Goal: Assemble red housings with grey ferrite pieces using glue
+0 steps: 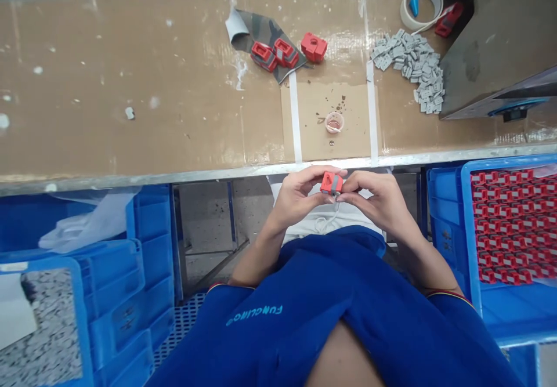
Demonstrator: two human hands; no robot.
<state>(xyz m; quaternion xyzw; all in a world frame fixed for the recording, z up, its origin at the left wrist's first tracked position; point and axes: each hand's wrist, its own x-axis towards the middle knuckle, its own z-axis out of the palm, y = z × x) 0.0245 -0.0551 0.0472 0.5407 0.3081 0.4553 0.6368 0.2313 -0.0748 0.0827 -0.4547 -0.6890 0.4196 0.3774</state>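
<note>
Between my two hands, just in front of the table edge, is a small red plastic part (329,182) with a grey band across it. My left hand (300,194) pinches it from the left. My right hand (373,198) closes its thumb and fingertips on the right end, by the grey band; whether a smaller piece sits under those fingertips I cannot tell. On the table beyond my hands stands a small clear cup (335,122) with reddish contents and a thin stick in it.
Several red parts (286,53) lie around a camouflage cloth (256,27). At the right are a pile of grey pieces (413,62), a tape roll (405,14) and a metal box (491,39). Blue crates flank me; the right crate (467,230) holds rows of red parts, the left crate (82,317) grey pieces.
</note>
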